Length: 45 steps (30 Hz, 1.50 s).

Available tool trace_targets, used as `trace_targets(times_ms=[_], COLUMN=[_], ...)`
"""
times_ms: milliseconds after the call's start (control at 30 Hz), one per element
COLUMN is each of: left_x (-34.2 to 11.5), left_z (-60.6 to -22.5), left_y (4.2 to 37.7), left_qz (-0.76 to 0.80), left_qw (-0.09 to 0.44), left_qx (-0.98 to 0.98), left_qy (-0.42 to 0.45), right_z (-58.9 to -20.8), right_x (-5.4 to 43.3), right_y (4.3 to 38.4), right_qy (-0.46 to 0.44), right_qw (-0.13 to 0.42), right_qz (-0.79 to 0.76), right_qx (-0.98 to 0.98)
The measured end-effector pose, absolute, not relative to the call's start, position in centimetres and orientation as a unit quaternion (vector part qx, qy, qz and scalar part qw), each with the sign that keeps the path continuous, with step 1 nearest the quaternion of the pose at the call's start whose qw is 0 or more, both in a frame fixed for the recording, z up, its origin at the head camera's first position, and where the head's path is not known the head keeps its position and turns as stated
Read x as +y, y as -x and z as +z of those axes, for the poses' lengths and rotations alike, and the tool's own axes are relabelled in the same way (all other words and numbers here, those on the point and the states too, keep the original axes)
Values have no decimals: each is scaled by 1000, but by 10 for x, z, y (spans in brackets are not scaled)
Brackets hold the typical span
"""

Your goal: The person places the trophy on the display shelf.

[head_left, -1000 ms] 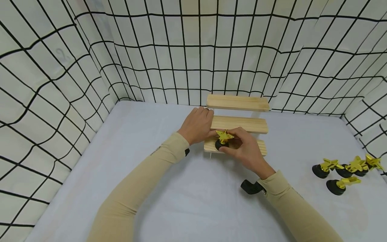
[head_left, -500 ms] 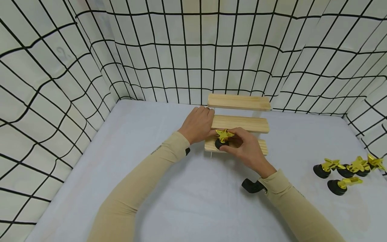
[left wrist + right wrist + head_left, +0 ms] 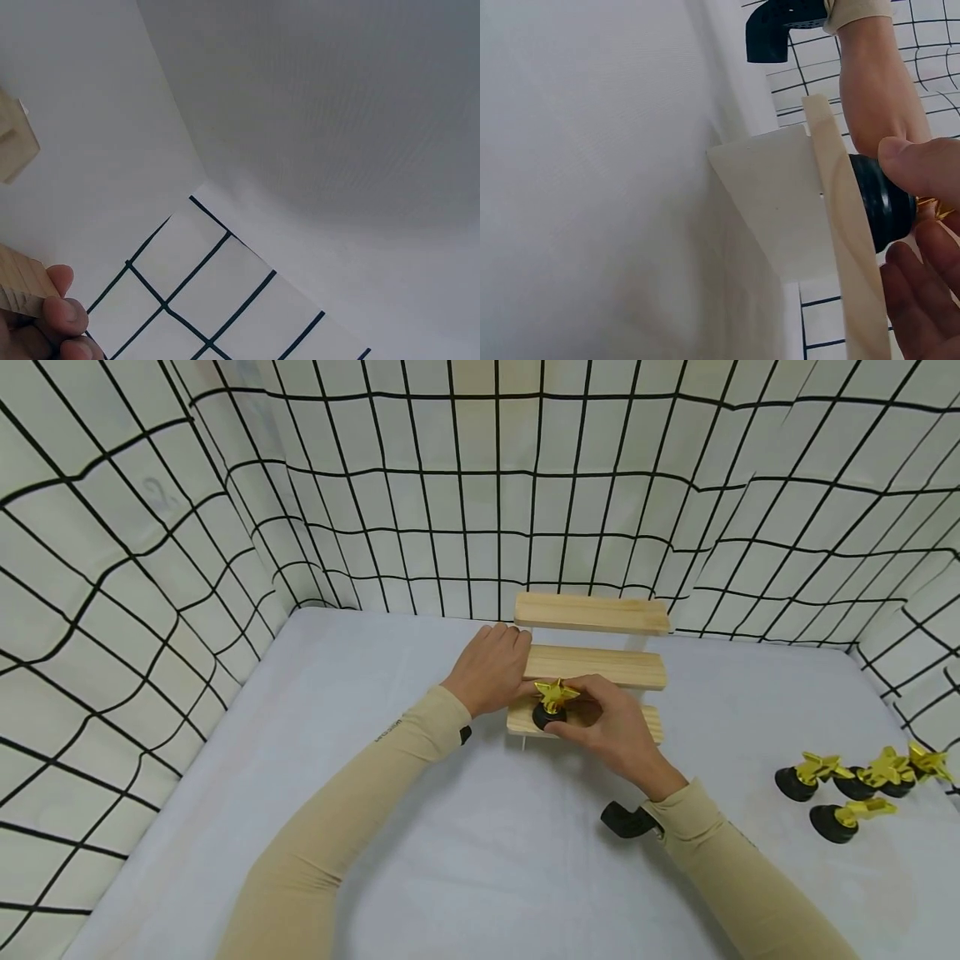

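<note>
A wooden tiered display shelf stands on the white table, with a top board [image 3: 592, 613], a middle board [image 3: 600, 667] and a lowest board [image 3: 649, 725]. My left hand [image 3: 491, 668] grips the left end of the middle board; its fingertips [image 3: 66, 313] curl round the wood in the left wrist view. On the lowest board, toward its left end, a small trophy stands upright, with a gold star [image 3: 557, 695] and a round black base [image 3: 885, 202]. My right hand [image 3: 618, 731] holds it by the base between thumb and fingers. The base meets the board in the right wrist view.
Several more star trophies [image 3: 834, 823] lie on their sides at the right of the table [image 3: 480, 860]. A black grid [image 3: 450, 472] over white walls encloses the back and sides. A black wrist camera mount [image 3: 626, 821] hangs beside the right sleeve.
</note>
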<state>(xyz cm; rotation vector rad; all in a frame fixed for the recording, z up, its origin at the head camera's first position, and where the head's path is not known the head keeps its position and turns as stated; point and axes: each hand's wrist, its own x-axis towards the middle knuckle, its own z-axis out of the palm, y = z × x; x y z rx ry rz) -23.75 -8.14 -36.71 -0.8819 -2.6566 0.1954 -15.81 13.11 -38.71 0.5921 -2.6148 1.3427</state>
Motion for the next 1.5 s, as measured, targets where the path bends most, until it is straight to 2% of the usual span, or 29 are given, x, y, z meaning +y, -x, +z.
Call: trace_targets(times_ms=[467, 800, 1500], left_x=[-79, -80, -79], left_z=[-367, -368, -368], left_y=[238, 238, 239], left_qz=[77, 77, 77], left_qw=[142, 156, 151], left_qx=[-940, -936, -936], left_qy=[301, 306, 310], right_z=[-374, -367, -349], right_x=[147, 160, 191], right_y=[151, 147, 133], right_qy=[-218, -223, -223], right_qw=[110, 162, 228], right_qz=[448, 449, 451], right_qx=[-860, -850, -834])
